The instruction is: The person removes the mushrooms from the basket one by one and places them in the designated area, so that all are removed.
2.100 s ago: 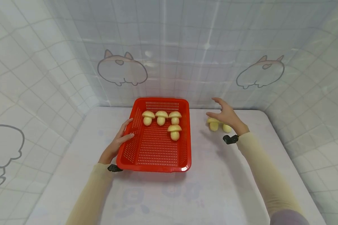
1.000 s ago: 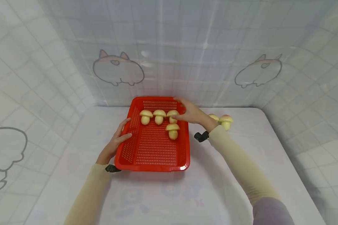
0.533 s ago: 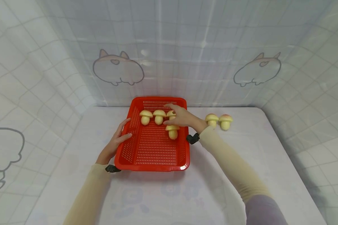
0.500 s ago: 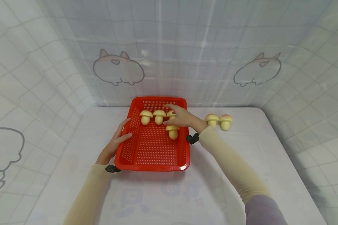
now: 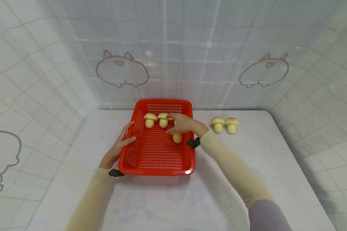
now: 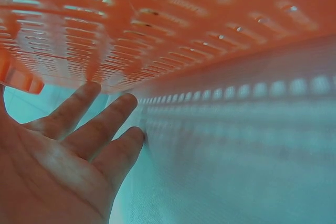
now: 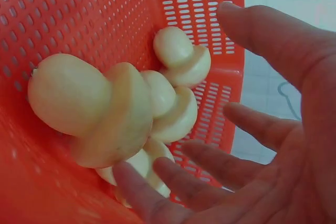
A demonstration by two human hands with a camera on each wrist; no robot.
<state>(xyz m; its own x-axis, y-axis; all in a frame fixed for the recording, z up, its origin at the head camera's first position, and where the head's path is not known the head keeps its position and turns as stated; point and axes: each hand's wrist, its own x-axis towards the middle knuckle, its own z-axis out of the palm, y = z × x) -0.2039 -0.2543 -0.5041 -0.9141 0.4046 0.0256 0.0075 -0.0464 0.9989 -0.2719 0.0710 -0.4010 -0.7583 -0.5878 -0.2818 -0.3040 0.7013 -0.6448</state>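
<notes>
A red perforated basket (image 5: pixel 162 157) stands on the table with several yellow mushrooms in it, apparently toys. My left hand (image 5: pixel 117 147) holds its left rim, thumb over the edge. Under the basket, three straight fingers of that hand show in the left wrist view. Over the basket's right half, my right hand (image 5: pixel 184 123) has its fingers spread and holds nothing. It partly hides the third mushroom of the back row and the front mushroom (image 5: pixel 177 138). In the right wrist view that front mushroom (image 7: pixel 118 114) lies nearest the fingertips; contact cannot be told.
Two more mushrooms, a left one (image 5: pixel 217 124) and a right one (image 5: pixel 232 125), lie side by side on the white table (image 5: pixel 266 154), right of the basket. A grid-patterned sheet (image 5: pixel 173 57) rises behind the table, and similar sheets line both sides.
My right hand has moved left, from above the two mushrooms on the table to inside the basket, and lower over the front mushroom. The left hand and the mushrooms look unmoved.
</notes>
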